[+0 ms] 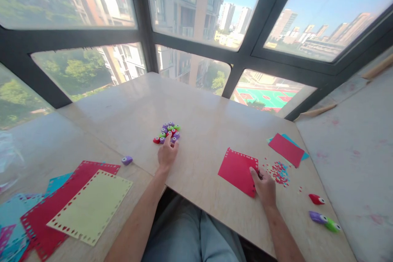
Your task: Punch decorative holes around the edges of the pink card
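The left hand [167, 152], fingers loosely extended, is pressed among the paper punches [168, 132] at centre frame; scattering is risked. The red punched sheet [238, 170] is pinned by the flattened right hand [264, 185].

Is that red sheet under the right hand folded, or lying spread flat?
Spread flat: the red sheet lies open on the table, punched edges showing, the right hand pressing its corner.

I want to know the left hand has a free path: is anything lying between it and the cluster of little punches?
Nothing visible does. The left hand is already at the cluster of small punches, fingertips on its near edge. The lone purple punch lies off to the left, out of the way.
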Demonstrator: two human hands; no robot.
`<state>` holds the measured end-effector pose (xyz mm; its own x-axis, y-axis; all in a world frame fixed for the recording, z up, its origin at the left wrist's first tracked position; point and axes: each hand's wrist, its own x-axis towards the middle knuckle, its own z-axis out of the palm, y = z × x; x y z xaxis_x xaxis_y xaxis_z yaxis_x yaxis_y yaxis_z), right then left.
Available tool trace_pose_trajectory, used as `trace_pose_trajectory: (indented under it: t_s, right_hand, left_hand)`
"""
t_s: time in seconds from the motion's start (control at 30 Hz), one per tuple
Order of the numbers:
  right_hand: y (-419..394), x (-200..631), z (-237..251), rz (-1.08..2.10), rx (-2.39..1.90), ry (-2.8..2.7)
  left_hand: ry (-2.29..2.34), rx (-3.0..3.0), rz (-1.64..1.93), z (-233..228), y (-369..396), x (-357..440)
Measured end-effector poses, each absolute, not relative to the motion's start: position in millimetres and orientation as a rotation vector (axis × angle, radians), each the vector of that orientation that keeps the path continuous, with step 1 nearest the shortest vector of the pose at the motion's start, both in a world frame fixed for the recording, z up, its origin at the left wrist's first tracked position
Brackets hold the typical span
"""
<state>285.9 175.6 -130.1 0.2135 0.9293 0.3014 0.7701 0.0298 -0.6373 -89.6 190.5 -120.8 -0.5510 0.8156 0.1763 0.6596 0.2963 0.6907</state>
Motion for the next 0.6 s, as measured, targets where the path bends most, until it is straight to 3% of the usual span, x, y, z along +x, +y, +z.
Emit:
trace_pose_trajectory:
  t_s: [0.2,0.47,0.6]
  right_hand:
    - [175,282,-128,0.221,-1.789,-1.59]
    - [174,281,-126,0.171,-1.779,-1.575]
    - [173,278,-122,0.172,-1.796,-1.545]
  left_hand:
    - [2.311,1.471,1.035,-119,193,-89]
    - [2.171,0.932,1.702,-124,179,-97]
    - [2.282,0.914,1.629,-122,174,-108]
